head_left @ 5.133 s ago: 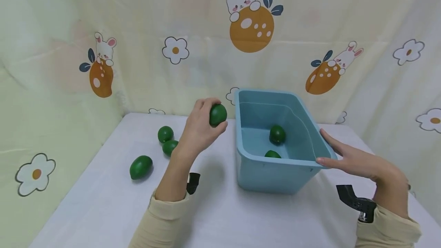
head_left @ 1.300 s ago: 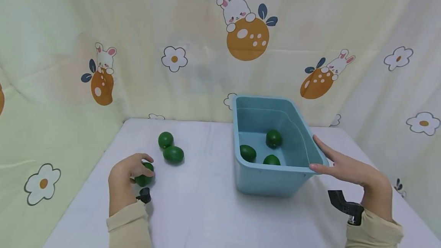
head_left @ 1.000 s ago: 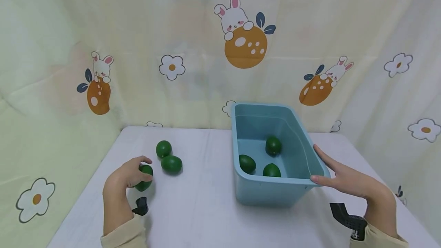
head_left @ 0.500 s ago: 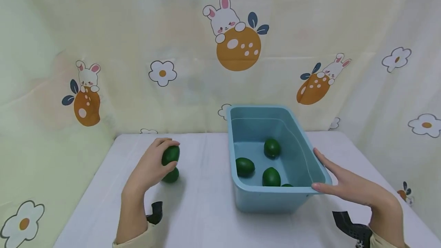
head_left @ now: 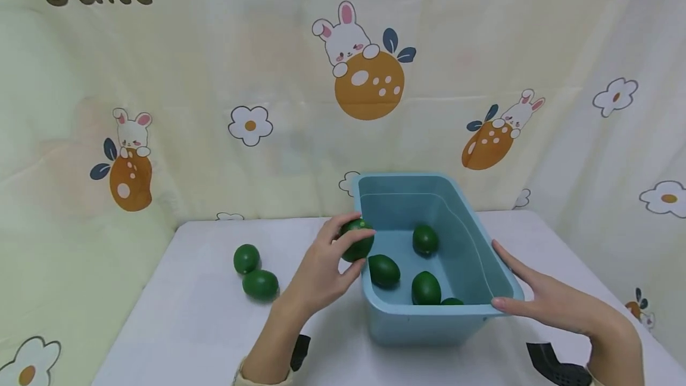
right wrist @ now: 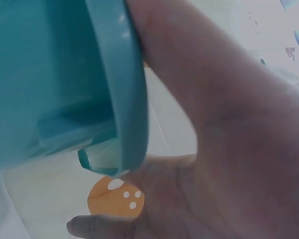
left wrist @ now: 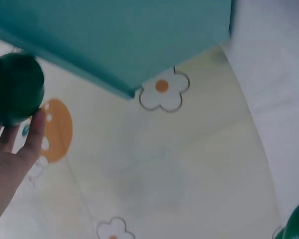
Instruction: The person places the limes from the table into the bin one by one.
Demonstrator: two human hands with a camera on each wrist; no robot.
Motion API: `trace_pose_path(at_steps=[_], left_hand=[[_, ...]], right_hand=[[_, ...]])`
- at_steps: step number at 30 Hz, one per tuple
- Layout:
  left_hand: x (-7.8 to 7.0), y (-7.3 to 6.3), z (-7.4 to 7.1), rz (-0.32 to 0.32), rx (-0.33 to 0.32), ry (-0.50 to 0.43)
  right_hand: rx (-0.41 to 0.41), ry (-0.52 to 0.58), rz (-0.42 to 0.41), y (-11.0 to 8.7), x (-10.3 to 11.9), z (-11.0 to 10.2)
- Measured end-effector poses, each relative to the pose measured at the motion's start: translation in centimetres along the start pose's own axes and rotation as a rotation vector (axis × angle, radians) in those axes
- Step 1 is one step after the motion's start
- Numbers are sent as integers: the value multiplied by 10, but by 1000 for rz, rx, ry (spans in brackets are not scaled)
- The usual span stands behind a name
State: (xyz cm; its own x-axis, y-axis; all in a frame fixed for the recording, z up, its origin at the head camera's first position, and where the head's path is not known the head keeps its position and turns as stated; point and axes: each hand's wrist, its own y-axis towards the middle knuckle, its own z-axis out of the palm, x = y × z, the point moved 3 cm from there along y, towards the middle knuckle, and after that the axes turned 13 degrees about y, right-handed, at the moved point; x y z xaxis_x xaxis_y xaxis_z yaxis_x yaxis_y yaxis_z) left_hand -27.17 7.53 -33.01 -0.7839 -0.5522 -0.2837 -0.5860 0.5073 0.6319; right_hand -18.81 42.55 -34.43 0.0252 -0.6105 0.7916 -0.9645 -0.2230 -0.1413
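Note:
My left hand (head_left: pixel 320 264) pinches a green lime (head_left: pixel 358 239) between thumb and fingers at the left rim of a light blue bin (head_left: pixel 423 310). In the left wrist view the same lime (left wrist: pixel 16 89) sits at the fingertips, beside the bin's wall. Inside the bin lie several limes, among them a back one (head_left: pixel 426 239), a left one (head_left: pixel 383 271) and a front one (head_left: pixel 426 288); the near wall partly hides another. My right hand (head_left: pixel 557 302) rests at the near right corner, thumb on the rim and a straight finger along the side.
Two more limes, a farther one (head_left: pixel 246 258) and a nearer one (head_left: pixel 260 285), lie close together on the white tabletop (head_left: pixel 187 320), left of the bin. A printed curtain (head_left: pixel 289 76) hangs behind and around the table.
The left hand has taken the lime from the left of the table and carried it right, to the bin's left rim. The right hand stays at the bin's corner. The head view has shifted slightly.

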Motion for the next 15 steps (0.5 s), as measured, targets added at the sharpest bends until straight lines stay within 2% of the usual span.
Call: trace_pose_path(at_steps=[5,9,15], left_hand=[[-10,-2,4,32,-30,-66],[-15,2,7,41,-33,-112],[-14,8,14,6,-22,-162]], right_hand=[[-10,-42,-2,-6,-4,0],[-19,-49,9,-9,-5,-2],[-18,-42,5,1,-5,-2]])
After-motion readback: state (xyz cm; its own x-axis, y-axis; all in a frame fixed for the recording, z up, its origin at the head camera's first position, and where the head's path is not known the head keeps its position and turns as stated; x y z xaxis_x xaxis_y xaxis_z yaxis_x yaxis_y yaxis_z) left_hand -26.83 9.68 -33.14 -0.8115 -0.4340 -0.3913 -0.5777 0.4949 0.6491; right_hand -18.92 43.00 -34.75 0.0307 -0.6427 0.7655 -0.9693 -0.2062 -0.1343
